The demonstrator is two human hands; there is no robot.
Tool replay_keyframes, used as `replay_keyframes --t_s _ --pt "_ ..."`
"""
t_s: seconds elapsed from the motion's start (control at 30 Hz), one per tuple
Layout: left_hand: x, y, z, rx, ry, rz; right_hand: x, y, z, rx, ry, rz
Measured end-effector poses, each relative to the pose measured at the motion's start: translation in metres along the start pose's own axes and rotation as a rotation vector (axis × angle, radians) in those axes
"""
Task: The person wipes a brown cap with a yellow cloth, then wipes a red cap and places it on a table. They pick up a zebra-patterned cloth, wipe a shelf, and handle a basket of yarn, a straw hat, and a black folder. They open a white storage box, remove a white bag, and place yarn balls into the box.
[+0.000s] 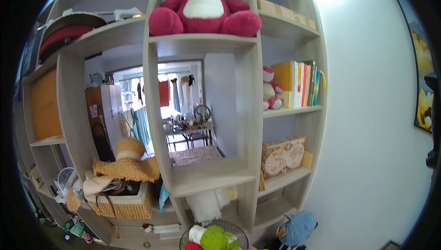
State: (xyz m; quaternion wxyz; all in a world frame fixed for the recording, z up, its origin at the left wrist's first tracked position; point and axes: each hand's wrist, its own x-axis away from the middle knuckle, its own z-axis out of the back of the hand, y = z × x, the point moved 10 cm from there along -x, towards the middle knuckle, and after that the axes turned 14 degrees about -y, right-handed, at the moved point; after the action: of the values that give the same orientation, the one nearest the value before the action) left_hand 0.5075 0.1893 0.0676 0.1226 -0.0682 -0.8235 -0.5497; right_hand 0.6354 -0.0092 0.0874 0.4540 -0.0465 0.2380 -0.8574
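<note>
Neither my left hand nor my right hand can be made out; a small skin-toned patch at the bottom edge, beside the basket, is too little to identify. Low in front of me is a dark wire basket [244, 233] with a ball of bright green yarn [214, 239], a white roll [197, 232] and something red [193, 246] in it. Behind it rises a pale wooden shelf unit [213, 177]. A large pink plush bear [204, 12] sits high on it, its head cut off by the frame. A straw hat [130, 150] rests on a lined woven basket [120, 208] at left.
Books [303, 84] and a small plush bear [272, 90] stand on a right shelf, above a patterned box [284, 157]. A blue cap [299, 227] is at lower right, near the white wall [365, 112]. Through the open compartments show a wardrobe [112, 112] and a cluttered table [189, 129].
</note>
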Motion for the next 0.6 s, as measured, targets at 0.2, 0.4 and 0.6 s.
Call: replay_keyframes --t_s 0.2,0.4,0.6 --pt "0.006 0.003 0.014 -0.114 -0.088 -0.116 0.013 -0.018 0.033 -0.002 0.137 0.013" --pt "0.014 0.022 0.011 -0.296 -0.234 -0.391 0.026 -0.036 0.089 -0.022 0.357 0.053" --pt "0.019 0.004 0.025 -0.101 -0.267 -0.225 0.034 -0.026 0.094 -0.148 0.368 -0.078"
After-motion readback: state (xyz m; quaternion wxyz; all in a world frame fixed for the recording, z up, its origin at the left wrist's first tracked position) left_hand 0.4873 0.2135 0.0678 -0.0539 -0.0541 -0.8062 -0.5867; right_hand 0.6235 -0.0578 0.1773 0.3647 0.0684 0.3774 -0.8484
